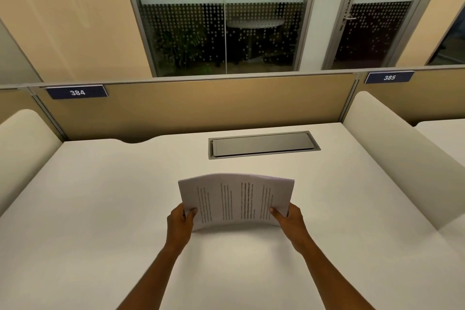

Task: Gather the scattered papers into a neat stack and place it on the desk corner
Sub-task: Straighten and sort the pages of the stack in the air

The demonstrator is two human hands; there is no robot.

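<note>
A stack of white printed papers [236, 200] stands on its lower edge on the white desk [100, 209], near the middle, with its text lines running sideways. The sheets bow slightly toward me. My left hand [180, 221] grips the stack's left side, thumb on the front. My right hand [289, 219] grips the right side the same way. No loose sheets lie elsewhere on the desk.
A grey cable hatch [263, 144] is set into the desk behind the papers. White side dividers [392, 153] rise at right and left [22, 148]. A tan back panel [201, 106] carries the number plates 384 and 385.
</note>
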